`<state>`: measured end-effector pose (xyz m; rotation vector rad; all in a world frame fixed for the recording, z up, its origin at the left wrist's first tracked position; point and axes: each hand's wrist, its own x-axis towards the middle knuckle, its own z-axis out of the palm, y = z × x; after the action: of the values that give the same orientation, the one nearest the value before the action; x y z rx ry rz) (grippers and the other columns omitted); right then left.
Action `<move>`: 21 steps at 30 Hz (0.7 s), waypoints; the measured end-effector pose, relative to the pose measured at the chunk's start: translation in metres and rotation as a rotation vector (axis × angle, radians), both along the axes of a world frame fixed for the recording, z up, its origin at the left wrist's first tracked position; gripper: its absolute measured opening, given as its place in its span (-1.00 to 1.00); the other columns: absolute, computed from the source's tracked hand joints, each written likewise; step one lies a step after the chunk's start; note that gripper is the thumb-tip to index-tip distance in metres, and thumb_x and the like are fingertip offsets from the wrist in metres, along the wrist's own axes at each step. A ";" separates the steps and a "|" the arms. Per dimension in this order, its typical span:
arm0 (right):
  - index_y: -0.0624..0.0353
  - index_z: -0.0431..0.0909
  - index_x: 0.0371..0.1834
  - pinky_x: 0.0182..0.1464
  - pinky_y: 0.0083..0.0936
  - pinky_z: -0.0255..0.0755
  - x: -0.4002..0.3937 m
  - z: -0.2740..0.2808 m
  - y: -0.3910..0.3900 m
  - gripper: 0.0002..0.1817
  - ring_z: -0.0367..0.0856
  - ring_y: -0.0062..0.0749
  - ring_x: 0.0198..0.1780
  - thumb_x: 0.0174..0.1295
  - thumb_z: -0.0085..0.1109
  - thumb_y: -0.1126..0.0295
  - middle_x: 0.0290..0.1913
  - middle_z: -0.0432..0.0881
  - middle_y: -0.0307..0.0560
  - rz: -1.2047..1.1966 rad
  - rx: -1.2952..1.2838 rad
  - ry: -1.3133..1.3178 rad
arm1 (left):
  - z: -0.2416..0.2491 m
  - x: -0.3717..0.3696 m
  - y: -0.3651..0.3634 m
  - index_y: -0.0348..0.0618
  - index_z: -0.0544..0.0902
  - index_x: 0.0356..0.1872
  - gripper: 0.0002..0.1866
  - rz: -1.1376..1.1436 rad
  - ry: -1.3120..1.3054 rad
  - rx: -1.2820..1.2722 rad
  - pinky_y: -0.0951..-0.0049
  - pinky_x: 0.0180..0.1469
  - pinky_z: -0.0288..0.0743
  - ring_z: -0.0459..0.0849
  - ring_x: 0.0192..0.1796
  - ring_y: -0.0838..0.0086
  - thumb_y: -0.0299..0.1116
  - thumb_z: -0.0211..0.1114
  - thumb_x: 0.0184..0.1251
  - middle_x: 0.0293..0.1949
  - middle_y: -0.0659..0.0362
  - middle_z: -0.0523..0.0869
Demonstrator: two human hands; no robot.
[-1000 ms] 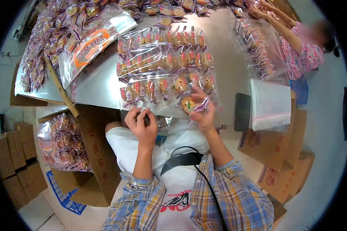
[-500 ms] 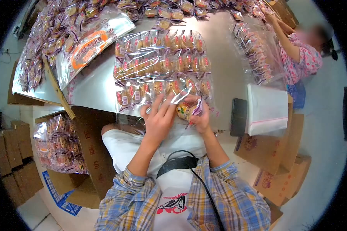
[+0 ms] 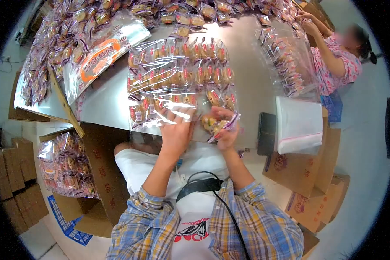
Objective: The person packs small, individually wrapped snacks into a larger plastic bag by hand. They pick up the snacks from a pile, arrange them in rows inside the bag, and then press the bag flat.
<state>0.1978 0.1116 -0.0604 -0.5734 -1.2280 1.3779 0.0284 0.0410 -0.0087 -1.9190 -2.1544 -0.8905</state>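
Note:
A large clear plastic bag point(image 3: 160, 93) lies on the table in front of me, with rows of individually wrapped pastries point(image 3: 160, 79) inside it. My left hand point(image 3: 176, 130) is at the bag's near edge, fingers stretched out and seemingly beneath the clear film. In my right hand point(image 3: 228, 132) is a single wrapped pastry point(image 3: 209, 123) with a purple-edged wrapper, gripped between thumb and fingers at the bag's near right corner. Just beyond it, two pastries point(image 3: 221, 99) sit at the right end of the nearest row.
Loose wrapped pastries point(image 3: 73, 52) are heaped along the back and left. Printed bags point(image 3: 102, 58) lie at left, clear bags point(image 3: 300, 123) and a dark phone point(image 3: 267, 133) at right. A carton point(image 3: 102, 169) stands below left. Another person point(image 3: 333, 65) works at the right.
My left hand has slid under the film at the bag's near edge. My right hand still holds the wrapped pastry, now turned slightly. The other person's hands have moved.

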 end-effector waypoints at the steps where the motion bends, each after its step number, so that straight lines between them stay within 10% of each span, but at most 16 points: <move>1: 0.35 0.51 0.20 0.45 -0.09 0.41 0.000 0.004 -0.001 -0.22 0.58 -0.05 0.36 0.25 0.45 -0.16 0.31 0.59 0.33 -0.017 -0.035 0.024 | 0.004 -0.001 0.000 0.08 0.72 0.11 -0.59 0.010 -0.050 0.013 0.02 0.46 0.09 0.61 0.23 0.35 -0.29 0.50 0.19 0.05 0.29 0.75; 11: 0.29 0.45 0.26 0.46 -0.19 0.35 -0.035 -0.002 -0.004 -0.14 0.39 -0.18 0.47 0.05 0.67 -0.01 0.36 0.48 0.03 -0.001 0.210 -0.144 | 0.017 0.005 -0.006 0.33 0.79 0.11 -0.33 -0.078 -0.021 -0.083 -0.14 0.50 -0.01 0.49 0.36 0.26 -0.25 0.60 -0.25 0.24 0.25 0.60; 13: 0.32 0.42 0.35 0.44 -0.25 0.34 -0.028 0.018 -0.010 -0.07 0.41 -0.21 0.45 0.03 0.69 0.02 0.33 0.52 0.04 0.102 -0.092 -0.068 | 0.016 0.005 -0.009 0.33 0.78 0.12 -0.30 -0.077 -0.053 -0.099 -0.15 0.50 -0.03 0.47 0.39 0.27 -0.24 0.63 -0.29 0.25 0.24 0.60; 17: 0.37 0.35 0.50 0.35 -0.34 0.43 -0.009 0.015 -0.001 0.02 0.52 -0.28 0.37 0.01 0.73 0.19 0.43 0.50 0.15 0.150 0.209 -0.258 | -0.005 0.018 0.000 0.26 0.81 0.07 -0.45 0.085 0.040 -0.014 -0.13 0.47 0.01 0.51 0.30 0.30 -0.22 0.53 -0.11 0.15 0.26 0.67; 18: 0.35 0.40 0.42 0.37 -0.28 0.42 -0.010 0.034 -0.010 -0.05 0.51 -0.23 0.38 0.00 0.72 0.17 0.46 0.48 0.18 0.160 0.171 -0.269 | -0.004 0.018 0.005 0.27 0.78 0.14 -0.52 0.090 0.068 0.104 -0.13 0.47 0.05 0.57 0.27 0.31 0.07 0.49 0.19 0.12 0.26 0.71; 21: 0.26 0.52 0.15 0.44 -0.10 0.34 -0.004 0.103 -0.033 -0.25 0.51 0.00 0.40 -0.01 0.69 0.09 0.52 0.42 0.27 0.200 0.111 -0.421 | -0.009 0.020 0.003 0.28 0.80 0.13 -0.56 0.083 0.009 0.116 -0.13 0.44 0.07 0.58 0.25 0.32 0.08 0.46 0.24 0.16 0.26 0.71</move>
<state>0.1938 0.0789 0.0425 -0.6991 -1.7286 1.3836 0.0480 0.0443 -0.0181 -1.7633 -2.1103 -0.9664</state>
